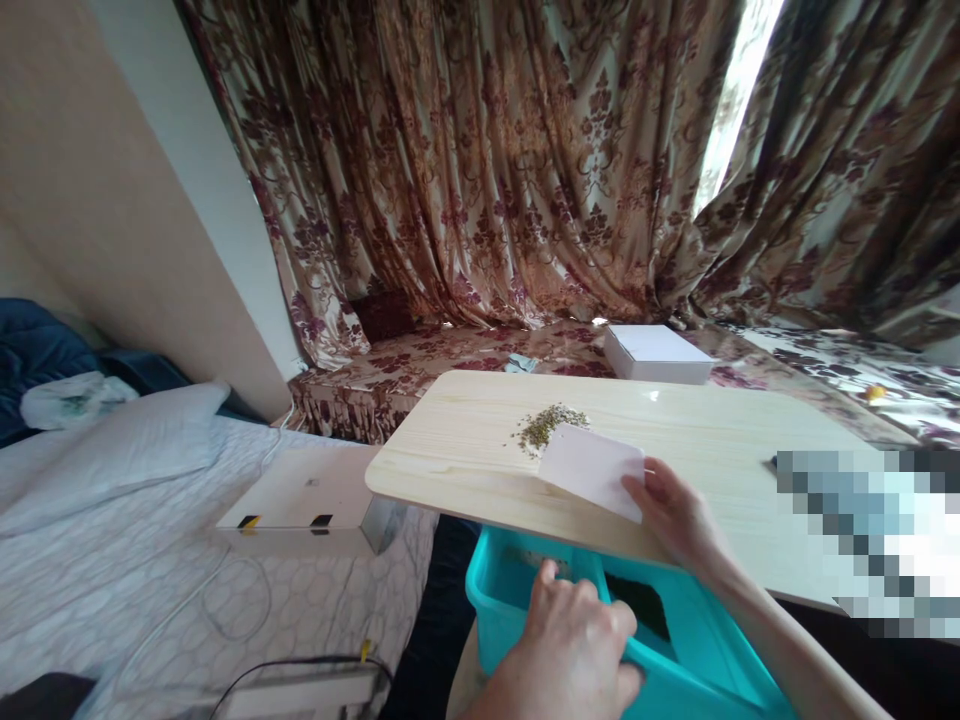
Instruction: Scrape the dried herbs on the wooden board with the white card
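My right hand (679,515) pinches the right end of a white card (592,468) between thumb and fingers. The card lies low over the pale wooden tabletop (442,440), and its far left corner reaches a loose pile of small green-brown seeds or grains (551,428). Below the table's near edge, my left hand (566,640) is closed over the wall of a turquoise plastic bin (491,610). A divider splits the bin; something dark lies in its right part. Part of the bin is hidden by my left hand.
Behind the table, a white box (660,350) stands on a flower-patterned cover, before long curtains (517,180). On the left, a bed (180,500) carries a flat white case (300,490) and cables. A blurred-out patch covers the table's right end.
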### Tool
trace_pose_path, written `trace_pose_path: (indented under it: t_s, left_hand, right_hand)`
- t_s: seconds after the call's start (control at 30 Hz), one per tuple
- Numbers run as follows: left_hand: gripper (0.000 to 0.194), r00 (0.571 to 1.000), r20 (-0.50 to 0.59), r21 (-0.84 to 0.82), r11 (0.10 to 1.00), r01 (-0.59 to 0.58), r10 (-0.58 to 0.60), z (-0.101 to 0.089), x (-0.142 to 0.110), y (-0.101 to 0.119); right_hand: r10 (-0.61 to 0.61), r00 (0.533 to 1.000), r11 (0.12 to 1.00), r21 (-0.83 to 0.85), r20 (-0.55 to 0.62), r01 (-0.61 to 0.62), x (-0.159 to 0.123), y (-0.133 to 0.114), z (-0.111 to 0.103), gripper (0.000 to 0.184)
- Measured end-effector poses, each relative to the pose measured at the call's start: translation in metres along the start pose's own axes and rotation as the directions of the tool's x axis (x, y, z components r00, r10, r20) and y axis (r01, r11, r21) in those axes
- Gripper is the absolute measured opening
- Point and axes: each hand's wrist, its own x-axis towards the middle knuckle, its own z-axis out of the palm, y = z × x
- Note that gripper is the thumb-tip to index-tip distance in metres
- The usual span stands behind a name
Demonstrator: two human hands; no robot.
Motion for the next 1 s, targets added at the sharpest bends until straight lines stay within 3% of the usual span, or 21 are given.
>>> trace_pose_path:
  t_s: [0.17, 0.3, 0.43, 0.6, 0.8, 1.0]
  left_hand:
    - [0.023, 0.997, 0.072, 0.002, 1.000, 0.027, -0.027, -0.004, 0.001, 0.000]
    - [0.026, 0.987, 0.155, 0.039, 0.999, 0.028, -0.033, -0.009, 0.001, -0.002]
    - [0.024, 0.987, 0.161, 0.025, 1.000, 0.000, -0.004, -0.016, -0.011, -0.013]
    - [0.019, 0.975, 0.169, -0.046, 0.987, 0.152, -0.142, -0.021, -0.029, -0.037]
    - [0.013, 0.964, 0.144, -0.045, 0.971, 0.234, -0.225, -0.008, -0.034, -0.063]
    - [0.011, 0.970, 0.112, -0.091, 0.969, 0.228, -0.218, 0.000, -0.033, -0.066]
  right_hand:
    - [-0.007, 0.997, 1.000, 0.010, 0.083, 0.006, -0.022, -0.020, 0.013, 0.023]
    - [-0.003, 0.993, 0.999, -0.038, 0.121, 0.008, -0.036, -0.032, 0.006, 0.026]
    - [0.033, 0.998, 0.999, 0.017, -0.057, -0.032, -0.019, -0.024, -0.022, 0.038]
    - [0.064, 0.965, 0.998, 0.032, -0.253, -0.057, 0.012, -0.003, -0.046, 0.041]
    - [0.041, 0.962, 0.999, 0.019, -0.271, -0.037, 0.025, 0.008, -0.028, 0.029]
    - [-0.005, 0.968, 0.998, -0.069, -0.251, -0.013, 0.032, 0.014, -0.015, 0.025]
